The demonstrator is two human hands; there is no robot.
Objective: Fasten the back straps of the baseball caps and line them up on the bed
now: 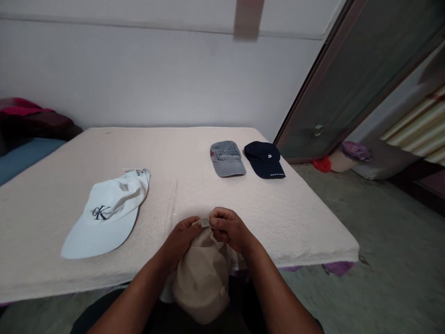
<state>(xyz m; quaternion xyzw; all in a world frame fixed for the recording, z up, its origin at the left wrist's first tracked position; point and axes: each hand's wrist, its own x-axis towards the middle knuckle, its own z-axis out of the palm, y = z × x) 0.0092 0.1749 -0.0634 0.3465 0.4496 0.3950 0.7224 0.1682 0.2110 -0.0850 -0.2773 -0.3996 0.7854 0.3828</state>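
A beige cap [203, 278] hangs over the near edge of the table, its crown toward me. My left hand [181, 236] grips the cap's back edge, fingers closed on it. My right hand [227, 229] pinches the cap's strap at the top, close against the left hand. A white cap [107, 213] with a dark logo lies on the table to the left. Farther back on the right lie a grey cap [225, 157] and a navy cap [266, 159], side by side.
The table [174, 185] wears a cream textured cover and stands against a white wall. A glass door [347, 79] leans at the right. Blue and red bedding [24, 134] sits at the far left. Purple and red items [344, 155] lie on the floor at right.
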